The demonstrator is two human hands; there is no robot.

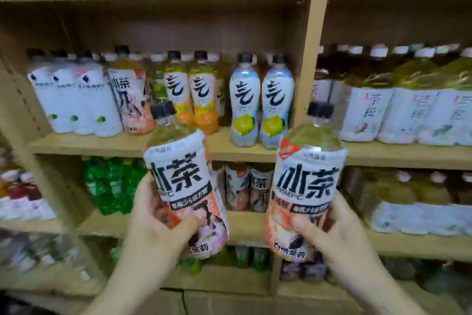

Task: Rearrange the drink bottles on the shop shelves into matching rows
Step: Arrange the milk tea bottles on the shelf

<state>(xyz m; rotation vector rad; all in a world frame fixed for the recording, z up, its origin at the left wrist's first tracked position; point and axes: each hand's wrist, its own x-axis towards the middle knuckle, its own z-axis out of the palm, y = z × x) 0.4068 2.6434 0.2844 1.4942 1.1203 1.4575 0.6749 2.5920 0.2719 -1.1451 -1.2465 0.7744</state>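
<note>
— What were you holding?

— Two matching iced-tea bottles, raised in front of the shelves, both a little tilted. My left hand (158, 215) was wrapped round the lower half of the left bottle (182, 179), and my right hand (329, 227) gripped the right bottle (306, 187) the same way.

— And behind them?

— On the middle shelf (102, 144) I counted one more tea bottle (129, 100) of that kind, two orange-label bottles (204, 95), two lemon-label bottles (245, 102) and three white wrapped bottles (74, 100). Lower down, two further tea bottles (260, 187) showed between my pair, with green bottles (112, 184) to their left.

— Anything in the way?

— The left bottle's cap overlapped the nearer orange one. A wooden post (306, 59) split the bays.
</note>
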